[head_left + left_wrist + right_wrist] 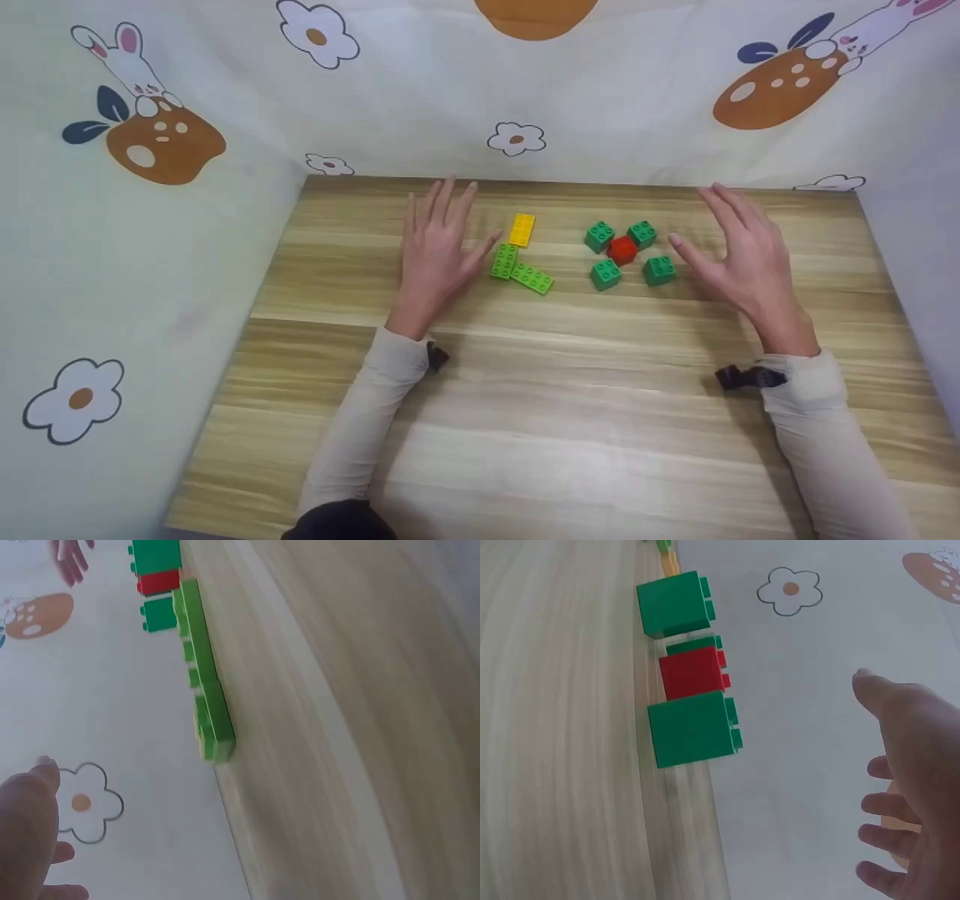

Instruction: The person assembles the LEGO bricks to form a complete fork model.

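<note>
The left hand (439, 251) has its fingers stretched and spread, with the thumb pointing away toward the right; it holds nothing. The right hand (754, 262) is also wide and without any object, its fingers directed forward and its thumb reaching to the left. Both hands are raised above the table (562, 390), wrists slightly bent inward, and pale cloth sleeves (814, 397) cover the forearms.

Just beside the left thumb lie two light green bricks (532, 278), rectangular and studded, one meeting the other at its corner. A flat yellow brick (522, 229) is just behind them. Near the right thumb, four darker green cubes (605, 274) of smooth, plastic-looking material stand around one red brick (622, 250), their studs upward.

The table has wood grain in light and brown stripes. Behind it hangs a white, slightly wrinkled sheet (420, 97), printed with flowers and rabbits.
</note>
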`<state>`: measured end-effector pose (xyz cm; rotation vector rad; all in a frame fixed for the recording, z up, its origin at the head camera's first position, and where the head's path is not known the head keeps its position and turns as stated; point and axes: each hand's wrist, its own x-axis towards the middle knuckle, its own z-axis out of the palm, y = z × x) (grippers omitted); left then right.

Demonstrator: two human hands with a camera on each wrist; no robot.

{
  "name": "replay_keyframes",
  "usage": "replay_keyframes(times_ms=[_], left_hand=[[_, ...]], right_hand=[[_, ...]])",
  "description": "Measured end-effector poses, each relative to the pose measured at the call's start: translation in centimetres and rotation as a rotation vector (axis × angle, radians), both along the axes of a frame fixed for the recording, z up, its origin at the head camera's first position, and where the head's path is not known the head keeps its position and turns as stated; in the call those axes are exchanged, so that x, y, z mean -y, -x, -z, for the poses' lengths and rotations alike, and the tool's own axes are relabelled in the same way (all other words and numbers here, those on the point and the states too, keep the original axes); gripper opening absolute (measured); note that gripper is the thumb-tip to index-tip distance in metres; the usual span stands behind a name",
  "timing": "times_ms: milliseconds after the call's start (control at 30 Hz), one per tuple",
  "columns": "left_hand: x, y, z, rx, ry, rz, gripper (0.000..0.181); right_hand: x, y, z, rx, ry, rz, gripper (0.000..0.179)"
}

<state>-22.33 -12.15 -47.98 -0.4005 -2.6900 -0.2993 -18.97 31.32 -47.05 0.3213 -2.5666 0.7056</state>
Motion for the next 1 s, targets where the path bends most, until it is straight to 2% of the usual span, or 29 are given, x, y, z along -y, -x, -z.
replay_keyframes(times_ms=[100,267,567,767,1000], left_hand=[[-0.8,-0.6,-0.2,0.01,-0.046,0.045,0.076],[-2.6,-1.7,-0.2,0.067,-0.123,0.124,0.072],[-5.5,-3.1,0.7,0.195,-0.265,0.244,0.064],[-7.3,-3.5,0.7,0.242,-0.289,0.362,0.058],[-9.3,-3.7,0.3,0.309,-0.284,0.422,0.053]], right_hand=[[0.3,-0.4,0.0,0.03,0.001,-0.021,0.07],[0.6,-0.8,0.1,0.155,-0.001,-0.043,0.066],[0.1,0.2,1.8,0.364,0.079,-0.288,0.051],[-0.5,0.2,2.4,0.493,0.123,-0.317,0.048],[-0.7,0.3,3.0,0.572,0.121,-0.325,0.044]])
